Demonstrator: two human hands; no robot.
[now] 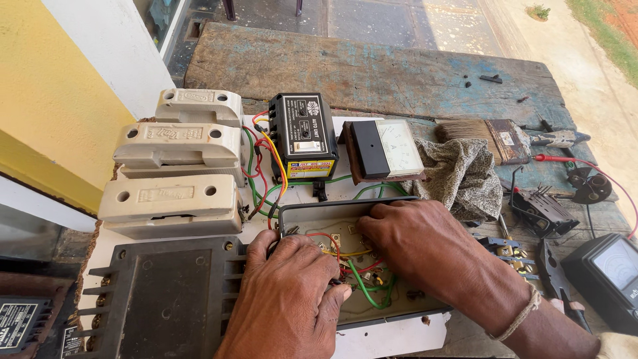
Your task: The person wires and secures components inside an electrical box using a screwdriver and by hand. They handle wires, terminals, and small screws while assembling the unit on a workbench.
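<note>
Head view of a panel-wiring bench. Both hands worked inside an open grey enclosure point(312, 214) that lay on a white mounting board point(392, 336) at the near edge of a weathered wooden table point(372, 73). The left hand point(292, 292) was curled, its fingertips pinched at a bundle of red, yellow and green wires point(362, 282); whether a tool lay in that grip could not be told, since the knuckles covered it. The right hand point(412, 242) lay palm-down over the enclosure's right half, fingers bent onto the terminals; what they held, if anything, was hidden beneath them, and the terminal block itself was largely covered. Behind the enclosure stood a black control unit point(304, 136) and an analogue panel meter point(387, 149). To the left, three white porcelain fuse carriers point(176, 156) were stacked in a row above a black ribbed housing point(166, 299), cut off by the lower frame edge. A patterned cloth point(462, 176), a paintbrush point(485, 136) and a multimeter point(608, 272), partly out of frame, lay to the right; small parts near them were too indistinct to identify.
</note>
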